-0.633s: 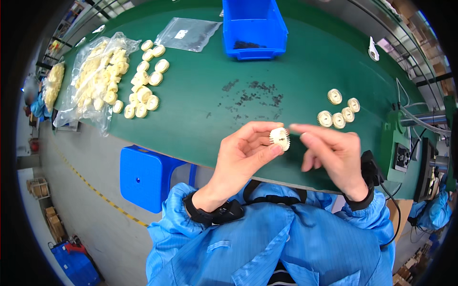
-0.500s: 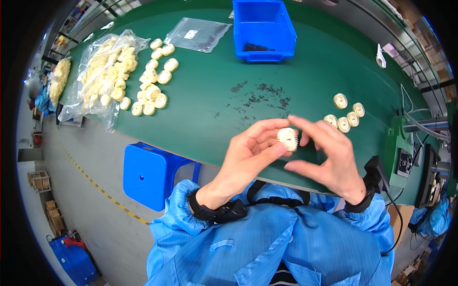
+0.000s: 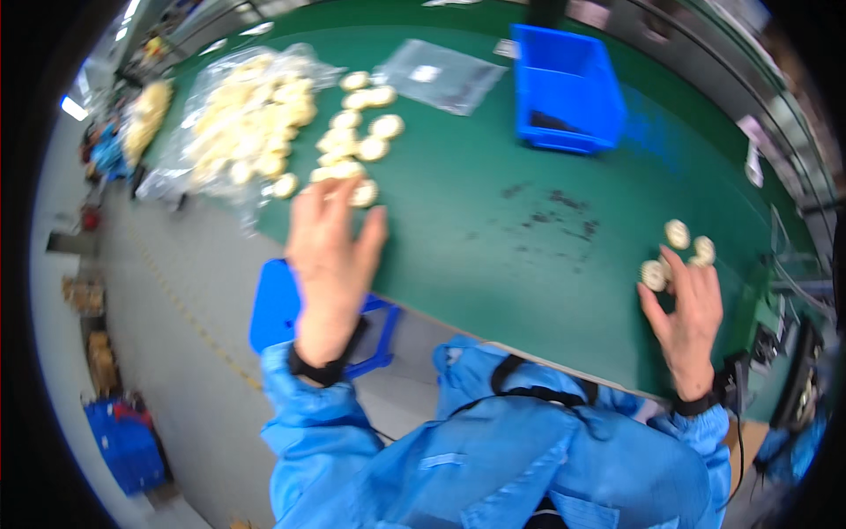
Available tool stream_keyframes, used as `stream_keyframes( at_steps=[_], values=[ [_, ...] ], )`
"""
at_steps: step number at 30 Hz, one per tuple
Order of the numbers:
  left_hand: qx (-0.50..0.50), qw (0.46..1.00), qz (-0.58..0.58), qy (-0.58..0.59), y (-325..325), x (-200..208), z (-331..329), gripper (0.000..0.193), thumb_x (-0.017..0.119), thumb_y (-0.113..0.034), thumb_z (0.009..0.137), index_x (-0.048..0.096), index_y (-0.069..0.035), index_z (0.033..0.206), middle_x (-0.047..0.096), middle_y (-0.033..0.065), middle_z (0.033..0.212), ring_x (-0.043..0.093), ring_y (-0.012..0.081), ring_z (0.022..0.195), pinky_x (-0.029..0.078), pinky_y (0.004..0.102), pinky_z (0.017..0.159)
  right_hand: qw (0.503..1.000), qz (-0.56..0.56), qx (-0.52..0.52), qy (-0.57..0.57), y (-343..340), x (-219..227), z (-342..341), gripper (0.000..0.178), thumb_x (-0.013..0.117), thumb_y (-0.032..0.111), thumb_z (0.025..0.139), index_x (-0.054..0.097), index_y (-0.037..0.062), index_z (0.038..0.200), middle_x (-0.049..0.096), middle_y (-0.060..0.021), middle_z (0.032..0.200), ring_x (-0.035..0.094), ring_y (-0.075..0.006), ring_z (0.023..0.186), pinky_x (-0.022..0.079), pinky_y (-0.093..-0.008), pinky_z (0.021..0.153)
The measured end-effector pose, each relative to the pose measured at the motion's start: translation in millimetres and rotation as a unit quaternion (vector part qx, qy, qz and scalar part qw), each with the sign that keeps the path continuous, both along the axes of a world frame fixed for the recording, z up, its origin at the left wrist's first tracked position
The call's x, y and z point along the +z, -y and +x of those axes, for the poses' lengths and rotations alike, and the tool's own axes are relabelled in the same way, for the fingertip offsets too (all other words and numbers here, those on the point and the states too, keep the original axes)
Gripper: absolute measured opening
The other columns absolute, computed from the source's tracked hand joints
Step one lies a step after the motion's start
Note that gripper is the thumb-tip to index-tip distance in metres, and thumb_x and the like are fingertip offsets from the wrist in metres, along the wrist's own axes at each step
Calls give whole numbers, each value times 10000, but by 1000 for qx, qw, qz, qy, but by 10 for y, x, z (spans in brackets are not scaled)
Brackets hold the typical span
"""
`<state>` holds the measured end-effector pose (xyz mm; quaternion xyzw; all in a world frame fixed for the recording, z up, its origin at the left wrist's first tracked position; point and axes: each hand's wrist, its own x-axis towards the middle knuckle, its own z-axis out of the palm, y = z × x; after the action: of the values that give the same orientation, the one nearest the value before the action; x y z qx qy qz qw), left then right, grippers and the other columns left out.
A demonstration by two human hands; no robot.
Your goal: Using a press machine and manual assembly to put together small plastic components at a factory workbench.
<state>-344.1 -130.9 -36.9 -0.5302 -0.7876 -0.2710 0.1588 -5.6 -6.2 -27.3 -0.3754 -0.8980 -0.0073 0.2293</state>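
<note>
My left hand [image 3: 330, 251] reaches over the near end of a loose group of cream plastic gears [image 3: 342, 141], palm down. Its thumb stands apart from the fingers, and the fingertips overlap the nearest gears; motion blur hides whether they touch. At the right, my right hand [image 3: 689, 309] is beside a smaller group of cream gears, with thumb and forefinger apart around the edge of one gear [image 3: 653, 275]. Other gears there, such as one farther back [image 3: 677, 234], are partly covered by the fingers or lie just beyond them.
A clear bag of cream gears [image 3: 251, 119] lies at the left on the green table [image 3: 441, 238]. A flat clear bag [image 3: 441, 75] and a blue bin [image 3: 568, 141] with dark bits stand farther back. Small black parts [image 3: 560, 212] are scattered mid-table. A blue stool [image 3: 275, 304] stands below.
My hands have parted from the middle, where the left held a gear. The left went to the gear group at left, the right to the group at right. The view has shifted.
</note>
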Motion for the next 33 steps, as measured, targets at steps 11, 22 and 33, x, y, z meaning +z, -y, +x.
stream_keyframes(
  at_steps=[11,22,33],
  values=[
    [-42,998,-47,23,-46,-173,-31,198,637,25,801,577,-17,985,580,105,1041,555,299,996,452,369,850,989,33,144,8,-523,-105,-549,100,703,74,738,632,88,807,514,-36,547,504,-205,590,411,-343,565],
    [-228,775,56,586,9,-84,413,128,590,100,797,550,4,871,500,72,1135,560,175,1069,460,318,914,958,77,249,118,-639,-106,-608,105,590,9,669,546,53,755,419,-55,567,514,-223,627,452,-340,638],
    [-322,563,-74,757,-131,-162,1239,286,675,26,817,538,19,1068,624,138,1096,602,178,1023,489,318,904,982,23,186,-20,-602,-201,-492,114,697,70,731,609,78,802,483,-67,583,498,-240,549,440,-363,546]
  ],
)
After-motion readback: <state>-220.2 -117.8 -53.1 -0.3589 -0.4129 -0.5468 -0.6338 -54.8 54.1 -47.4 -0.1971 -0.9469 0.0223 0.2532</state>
